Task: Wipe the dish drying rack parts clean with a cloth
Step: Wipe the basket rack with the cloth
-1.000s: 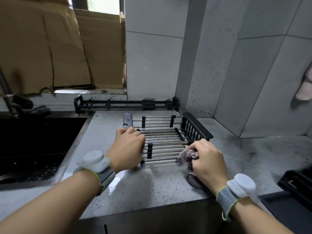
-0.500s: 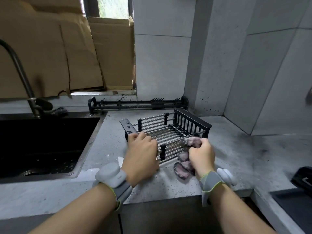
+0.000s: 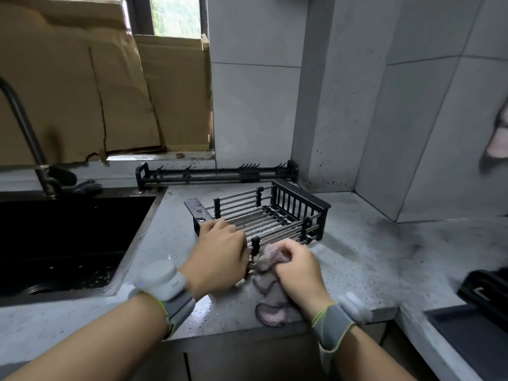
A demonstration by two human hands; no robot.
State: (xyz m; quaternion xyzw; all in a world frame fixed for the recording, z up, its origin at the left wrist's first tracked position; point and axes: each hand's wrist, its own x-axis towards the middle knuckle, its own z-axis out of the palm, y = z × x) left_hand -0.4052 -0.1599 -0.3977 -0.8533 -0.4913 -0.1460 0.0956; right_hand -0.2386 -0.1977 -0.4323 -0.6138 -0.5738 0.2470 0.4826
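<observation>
A black dish drying rack (image 3: 277, 213) with steel rods stands on the grey speckled counter (image 3: 357, 259), turned at an angle. My left hand (image 3: 220, 254) grips its near left corner, fingers curled over the rods. My right hand (image 3: 298, 266) holds a bunched pinkish-grey cloth (image 3: 270, 284) against the rack's near front rail. The cloth's tail hangs down to the counter edge. A second long black rack part (image 3: 217, 173) lies along the back wall.
A dark sink (image 3: 66, 243) with a tall faucet (image 3: 27, 138) lies to the left. Cardboard sheets (image 3: 96, 100) cover the window behind. A black object (image 3: 483, 290) sits at the right edge, and a pale cloth (image 3: 499, 138) hangs on the right wall.
The rack has been turned further at an angle on the counter. My right hand with the cloth has slid left along the near rail, closer to my left hand.
</observation>
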